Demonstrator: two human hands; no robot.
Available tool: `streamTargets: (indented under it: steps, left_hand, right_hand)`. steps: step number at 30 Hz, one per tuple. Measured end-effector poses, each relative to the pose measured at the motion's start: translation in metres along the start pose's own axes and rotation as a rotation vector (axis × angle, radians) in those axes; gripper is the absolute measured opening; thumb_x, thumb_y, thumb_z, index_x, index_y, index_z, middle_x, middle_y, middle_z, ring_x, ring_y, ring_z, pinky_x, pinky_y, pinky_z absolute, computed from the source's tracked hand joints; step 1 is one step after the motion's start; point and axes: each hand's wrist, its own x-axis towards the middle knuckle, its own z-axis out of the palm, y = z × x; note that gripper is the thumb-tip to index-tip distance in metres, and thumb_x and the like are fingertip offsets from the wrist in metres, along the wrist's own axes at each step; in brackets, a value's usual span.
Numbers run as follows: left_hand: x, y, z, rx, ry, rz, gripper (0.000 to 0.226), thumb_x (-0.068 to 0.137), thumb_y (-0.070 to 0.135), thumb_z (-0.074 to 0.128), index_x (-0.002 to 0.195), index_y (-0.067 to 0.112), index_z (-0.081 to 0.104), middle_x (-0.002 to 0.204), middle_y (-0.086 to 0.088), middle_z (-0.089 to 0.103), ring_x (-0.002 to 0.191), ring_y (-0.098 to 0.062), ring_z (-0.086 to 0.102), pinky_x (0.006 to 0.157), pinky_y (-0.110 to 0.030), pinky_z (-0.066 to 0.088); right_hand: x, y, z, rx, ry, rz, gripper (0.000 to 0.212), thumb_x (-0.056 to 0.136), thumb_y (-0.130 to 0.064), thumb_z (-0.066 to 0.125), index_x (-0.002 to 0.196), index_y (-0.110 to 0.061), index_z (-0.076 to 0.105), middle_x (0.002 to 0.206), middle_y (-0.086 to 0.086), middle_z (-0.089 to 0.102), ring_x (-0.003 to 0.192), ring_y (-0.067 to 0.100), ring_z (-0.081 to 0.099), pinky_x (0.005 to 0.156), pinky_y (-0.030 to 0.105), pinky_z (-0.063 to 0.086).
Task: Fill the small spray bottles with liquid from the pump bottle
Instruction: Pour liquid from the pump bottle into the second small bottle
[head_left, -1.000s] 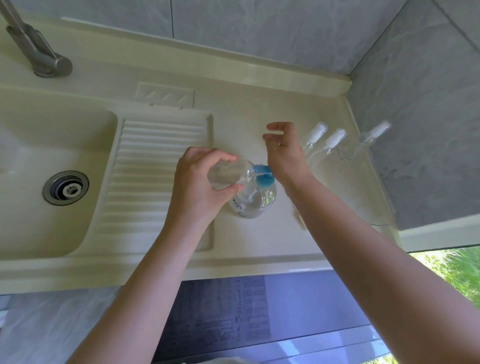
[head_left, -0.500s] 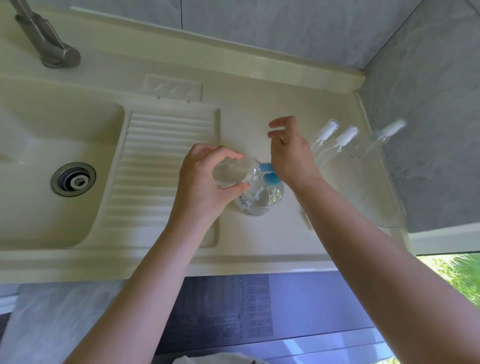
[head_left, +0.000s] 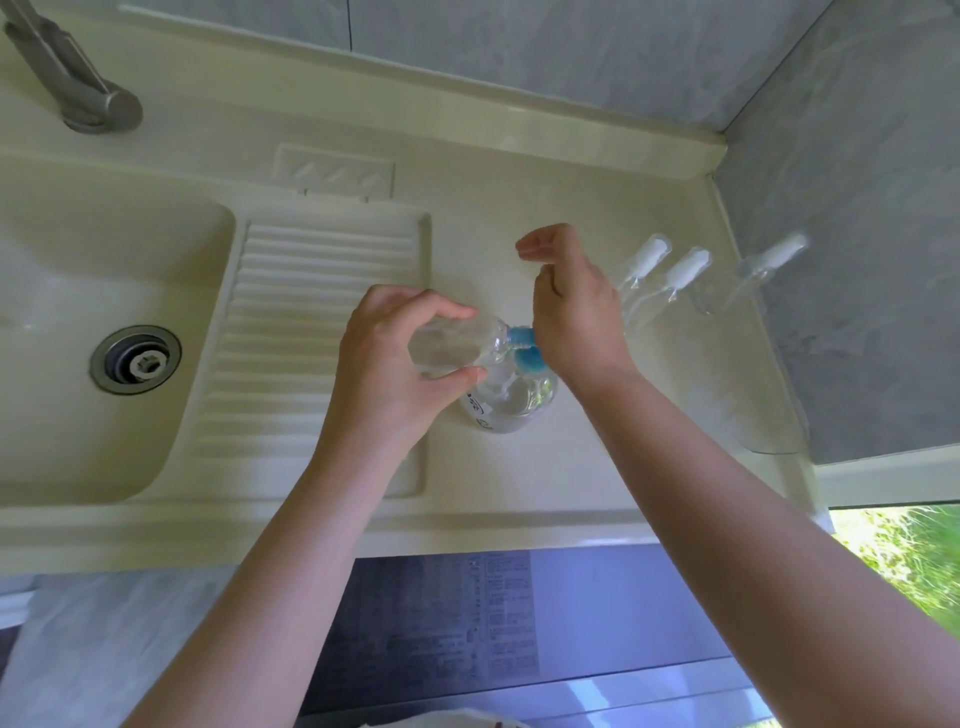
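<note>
Cream countertop (head_left: 519, 478): left hand (head_left: 395, 374) grips small spray bottle (head_left: 457, 345) sideways, mouth rightward at blue nozzle (head_left: 522, 338); right hand (head_left: 576, 317), fingers curled, presses pump bottle (head_left: 511, 400).

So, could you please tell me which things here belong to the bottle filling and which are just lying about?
Part of the job:
- pump bottle with blue pump head
- small bottle gripped by left hand
- right hand at the pump
- three spray tops on the counter

Lying about:
- faucet
- sink drain
- ribbed drainboard
</note>
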Motion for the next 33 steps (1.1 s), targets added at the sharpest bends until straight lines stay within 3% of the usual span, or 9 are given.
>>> streamTargets:
  steps: [3,7,11,16,20,26,33]
  left_hand:
    - [-0.0004,-0.0005,0.0006,0.020,0.006,-0.002,0.049,0.058,0.019,0.093,0.101,0.028,0.072,0.110,0.004,0.056,0.100,-0.002,0.054,0.089,-0.005,0.036]
    - [-0.0003,0.0027,-0.0010,0.002,0.008,0.006,0.048,0.059,0.020,0.092,0.102,0.028,0.072,0.110,0.008,0.054,0.102,0.001,0.053,0.090,-0.013,0.040]
    - [-0.0003,0.0029,-0.0004,-0.007,0.006,0.003,0.047,0.060,0.018,0.091,0.102,0.028,0.072,0.110,0.010,0.054,0.102,-0.004,0.056,0.090,-0.016,0.041]
    - [0.0008,0.0011,0.0003,0.024,0.002,0.018,0.046,0.060,0.017,0.091,0.101,0.027,0.072,0.108,0.006,0.056,0.100,0.006,0.051,0.088,-0.004,0.033]
    - [0.0000,0.0024,-0.0014,0.004,0.007,0.025,0.047,0.060,0.019,0.091,0.101,0.028,0.071,0.105,0.014,0.052,0.102,0.000,0.053,0.092,-0.015,0.041]
    - [-0.0005,-0.0011,0.0017,0.018,0.003,0.026,0.047,0.060,0.018,0.091,0.101,0.025,0.071,0.105,0.009,0.055,0.100,-0.004,0.052,0.089,-0.007,0.035]
    - [-0.0013,0.0019,-0.0002,-0.015,0.013,0.024,0.046,0.060,0.018,0.091,0.102,0.025,0.071,0.104,0.010,0.055,0.102,-0.004,0.053,0.092,-0.017,0.041]
  right_hand:
    - [-0.0018,0.0004,0.0037,0.041,0.000,0.045,0.044,0.085,-0.002,0.027,0.117,-0.021,0.052,0.120,-0.009,0.062,0.106,0.022,0.057,0.097,0.049,0.042]
    - [0.0057,0.0010,-0.0035,0.136,-0.022,0.021,0.027,0.096,-0.012,0.036,0.119,-0.018,0.049,0.120,-0.009,0.059,0.113,0.018,0.057,0.099,0.049,0.044]
    - [0.0054,0.0008,-0.0022,0.044,-0.038,0.009,0.032,0.094,-0.012,0.035,0.121,-0.023,0.050,0.122,-0.008,0.060,0.114,0.021,0.055,0.101,0.049,0.041]
    - [0.0026,0.0008,0.0037,0.046,-0.040,0.085,0.031,0.094,-0.013,0.032,0.117,-0.024,0.049,0.120,-0.009,0.060,0.110,0.020,0.056,0.100,0.048,0.042]
    - [0.0056,-0.0038,-0.0050,0.205,-0.042,0.165,0.024,0.098,-0.021,0.038,0.119,-0.023,0.049,0.120,-0.003,0.059,0.109,0.019,0.057,0.101,0.044,0.044]
    - [0.0025,-0.0057,0.0012,0.015,-0.090,0.174,0.043,0.088,-0.006,0.030,0.122,-0.026,0.048,0.129,-0.004,0.057,0.116,0.022,0.054,0.103,0.048,0.039]
    - [0.0041,-0.0077,-0.0042,0.171,-0.056,0.198,0.028,0.098,-0.016,0.034,0.122,-0.023,0.047,0.124,0.001,0.059,0.104,0.020,0.056,0.100,0.040,0.042]
